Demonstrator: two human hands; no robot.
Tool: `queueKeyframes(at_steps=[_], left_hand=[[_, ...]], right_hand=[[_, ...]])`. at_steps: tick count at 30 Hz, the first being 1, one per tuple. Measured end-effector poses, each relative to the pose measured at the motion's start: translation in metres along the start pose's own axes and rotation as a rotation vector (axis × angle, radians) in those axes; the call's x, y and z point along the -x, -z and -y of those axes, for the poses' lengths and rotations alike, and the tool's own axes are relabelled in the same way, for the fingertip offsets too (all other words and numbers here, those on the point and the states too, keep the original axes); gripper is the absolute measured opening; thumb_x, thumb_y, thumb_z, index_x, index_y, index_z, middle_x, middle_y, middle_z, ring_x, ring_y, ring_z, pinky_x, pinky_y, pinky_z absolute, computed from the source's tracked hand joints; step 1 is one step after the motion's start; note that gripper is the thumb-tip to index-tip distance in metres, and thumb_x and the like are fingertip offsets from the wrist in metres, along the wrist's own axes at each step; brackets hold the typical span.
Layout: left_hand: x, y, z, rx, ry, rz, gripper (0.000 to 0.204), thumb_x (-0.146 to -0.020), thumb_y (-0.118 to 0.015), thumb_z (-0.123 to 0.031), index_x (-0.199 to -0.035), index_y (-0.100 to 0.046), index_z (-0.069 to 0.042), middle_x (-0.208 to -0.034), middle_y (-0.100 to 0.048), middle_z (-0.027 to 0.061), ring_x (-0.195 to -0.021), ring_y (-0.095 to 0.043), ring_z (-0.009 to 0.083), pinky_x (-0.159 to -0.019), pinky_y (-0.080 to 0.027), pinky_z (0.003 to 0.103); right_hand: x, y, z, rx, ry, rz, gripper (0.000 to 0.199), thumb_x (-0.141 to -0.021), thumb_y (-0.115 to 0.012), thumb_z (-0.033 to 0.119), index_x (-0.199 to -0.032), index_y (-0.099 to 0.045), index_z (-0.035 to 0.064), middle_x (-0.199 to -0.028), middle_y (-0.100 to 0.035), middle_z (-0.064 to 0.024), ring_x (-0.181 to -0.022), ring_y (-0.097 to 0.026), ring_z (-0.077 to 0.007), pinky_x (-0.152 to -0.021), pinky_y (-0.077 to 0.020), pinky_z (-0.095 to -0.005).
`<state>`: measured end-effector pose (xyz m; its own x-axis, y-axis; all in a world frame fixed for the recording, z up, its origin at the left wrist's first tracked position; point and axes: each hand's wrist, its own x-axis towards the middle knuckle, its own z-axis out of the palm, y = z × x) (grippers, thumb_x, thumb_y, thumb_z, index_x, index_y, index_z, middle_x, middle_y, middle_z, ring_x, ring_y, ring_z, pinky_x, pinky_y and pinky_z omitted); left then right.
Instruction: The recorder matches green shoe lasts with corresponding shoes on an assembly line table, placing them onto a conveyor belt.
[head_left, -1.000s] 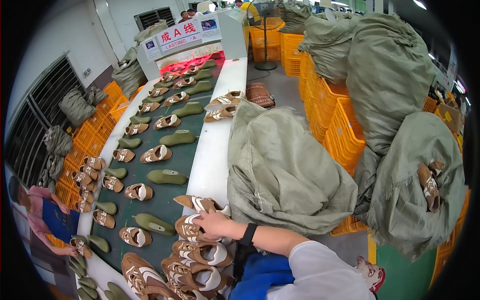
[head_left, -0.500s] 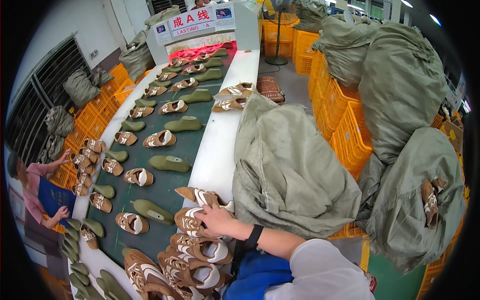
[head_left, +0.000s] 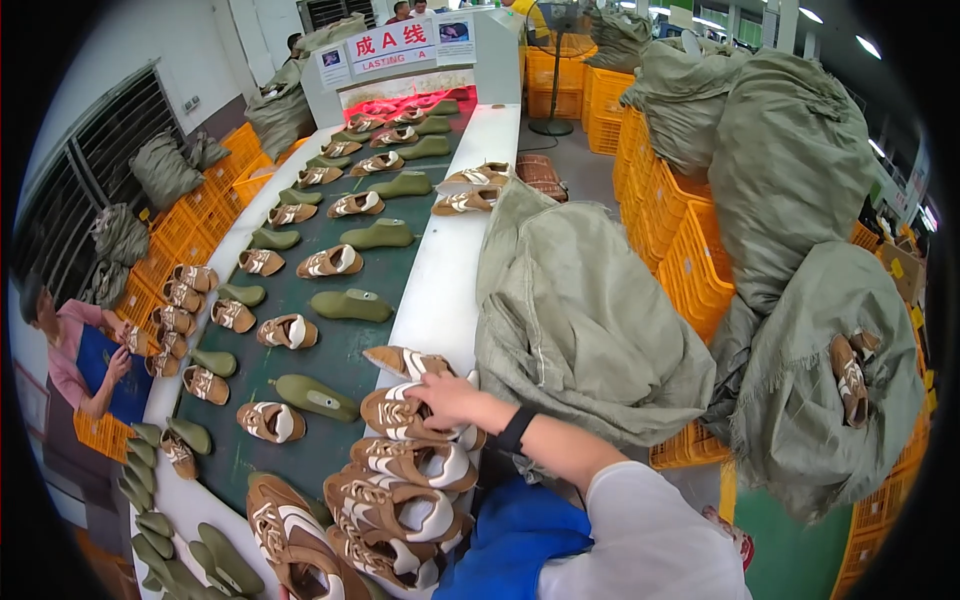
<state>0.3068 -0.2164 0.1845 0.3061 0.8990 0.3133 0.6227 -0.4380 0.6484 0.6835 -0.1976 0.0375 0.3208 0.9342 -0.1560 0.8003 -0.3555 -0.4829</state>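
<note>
Evidently, the right hand (head_left: 452,400) was the nearer: its bent fingers touched the laced upper of a shoe (head_left: 388,414) by the belt's (head_left: 245,378) right edge. Long axis ran across that edge, toe left; actual grip could not be confirmed.

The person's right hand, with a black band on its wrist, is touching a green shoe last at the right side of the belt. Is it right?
Not quite: in the head view, the right hand, with the black band, is touching a brown-and-white shoe at the right side of the belt.
</note>
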Motion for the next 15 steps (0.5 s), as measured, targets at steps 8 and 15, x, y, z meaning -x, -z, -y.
queueKeyframes(at_steps=[8, 15], left_hand=[[0.017, 0.036, 0.057, 0.042, 0.084, -0.040, 0.069, -0.068, -0.072, -0.003, -0.129, -0.040, 0.001, -0.121, -0.047, 0.0192, -0.104, -0.050, 0.0273, -0.087, -0.043, 0.037], [0.023, 0.049, 0.096, 0.092, 0.079, -0.122, 0.070, -0.069, -0.072, -0.002, -0.130, -0.038, 0.002, -0.119, -0.048, 0.0185, -0.104, -0.050, 0.0274, -0.091, -0.043, 0.036]], right_hand=[[-0.027, 0.023, 0.020, 0.241, -0.048, -0.035, 0.086, -0.059, -0.068, 0.060, -0.132, -0.040, 0.0236, -0.138, -0.031, -0.0194, -0.128, -0.026, -0.0410, -0.095, -0.0286, -0.0591], [-0.043, -0.008, 0.002, 0.213, -0.137, 0.149, 0.099, -0.052, -0.067, 0.071, -0.135, -0.038, 0.0252, -0.139, -0.028, -0.0216, -0.121, -0.039, -0.0402, -0.097, -0.0368, -0.0437]])
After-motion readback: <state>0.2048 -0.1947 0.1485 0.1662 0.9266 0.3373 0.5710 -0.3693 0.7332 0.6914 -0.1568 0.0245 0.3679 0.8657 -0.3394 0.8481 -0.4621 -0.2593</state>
